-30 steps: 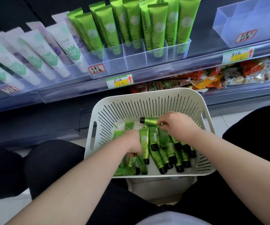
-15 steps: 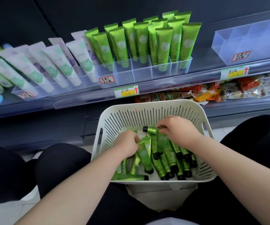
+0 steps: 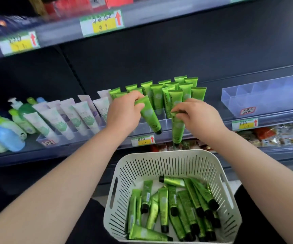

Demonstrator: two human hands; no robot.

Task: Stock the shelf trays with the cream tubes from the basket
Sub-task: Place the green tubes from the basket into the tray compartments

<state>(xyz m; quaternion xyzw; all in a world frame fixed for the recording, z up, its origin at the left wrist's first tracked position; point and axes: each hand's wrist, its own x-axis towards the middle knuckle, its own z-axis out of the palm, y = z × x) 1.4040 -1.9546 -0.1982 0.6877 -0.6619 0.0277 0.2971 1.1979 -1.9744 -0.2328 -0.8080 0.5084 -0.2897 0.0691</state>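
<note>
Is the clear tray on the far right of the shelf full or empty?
Empty. The clear tray shows only bare dividers, while the tray by the hands holds upright green tubes.

Both forearms bare, no sleeves, watch or rings showing on left hand [image 3: 123,111] or right hand [image 3: 197,116]. Black clothing [image 3: 93,219] over lap, bottom of frame.

tubes [image 3: 174,206] in basket [image 3: 161,161], basket below shelf tray [image 3: 166,123]

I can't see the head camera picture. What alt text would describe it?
Two bare hands, left hand and right hand, each hold a green cream tube cap-down before a clear shelf tray of upright green tubes. Below, a white slotted basket holds more tubes.
</note>
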